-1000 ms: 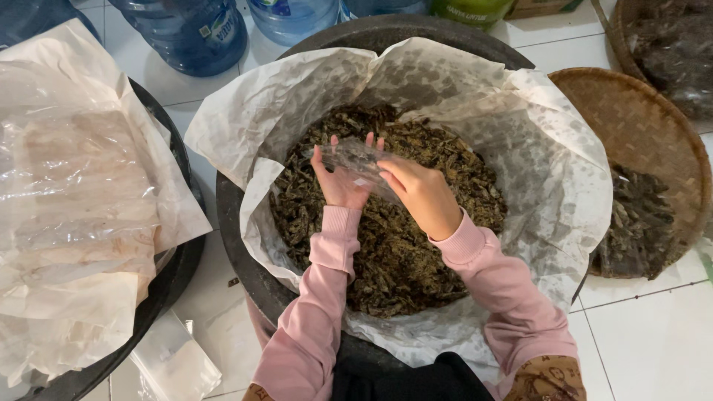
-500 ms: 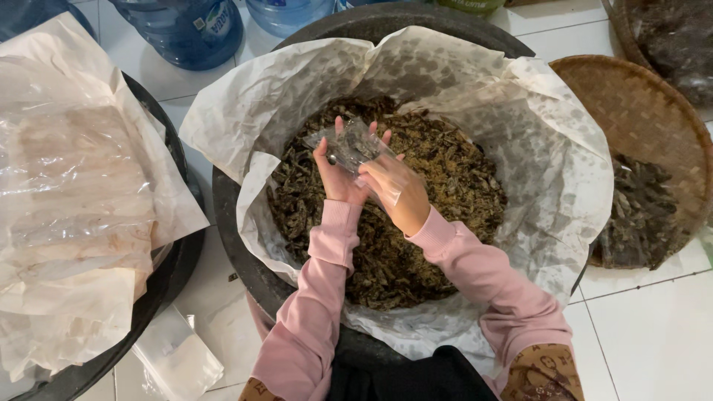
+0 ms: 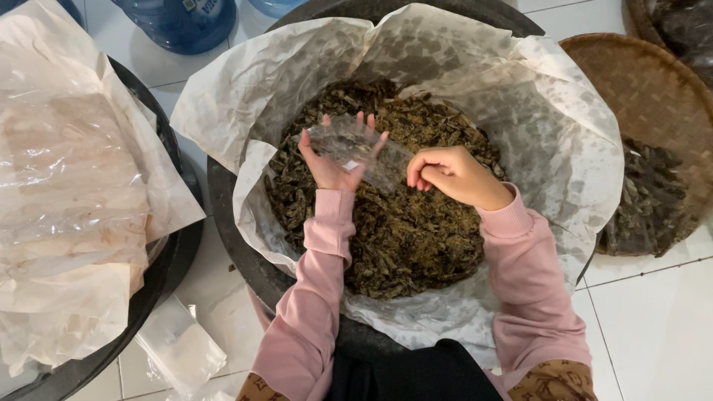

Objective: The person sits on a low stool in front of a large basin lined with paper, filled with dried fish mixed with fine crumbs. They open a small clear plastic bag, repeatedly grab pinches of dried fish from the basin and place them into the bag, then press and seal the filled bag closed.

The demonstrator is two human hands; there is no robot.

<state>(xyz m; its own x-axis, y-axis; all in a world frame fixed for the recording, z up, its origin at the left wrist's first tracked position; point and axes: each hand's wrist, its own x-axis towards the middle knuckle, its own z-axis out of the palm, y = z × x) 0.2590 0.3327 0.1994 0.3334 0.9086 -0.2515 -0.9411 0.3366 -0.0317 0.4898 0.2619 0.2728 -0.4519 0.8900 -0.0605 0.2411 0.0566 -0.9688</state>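
A big black tub (image 3: 238, 245) lined with stained white paper (image 3: 475, 67) holds a heap of dark dried leaves (image 3: 405, 230). My left hand (image 3: 334, 160) holds a small clear plastic bag (image 3: 356, 145) flat above the leaves, fingers spread behind it. My right hand (image 3: 445, 174) hovers just right of the bag with its fingers curled in; whether they pinch any leaves is hidden. Both arms wear pink sleeves.
A second black tub (image 3: 160, 267) at the left carries a stack of clear plastic bags on paper. More small bags (image 3: 178, 345) lie on the white tiled floor. A woven basket (image 3: 646, 96) with dark leaves sits at the right. A blue water jug (image 3: 182, 22) stands behind.
My right hand has let go of the bag and drawn back to the right. My left hand keeps the bag and has spread its fingers.
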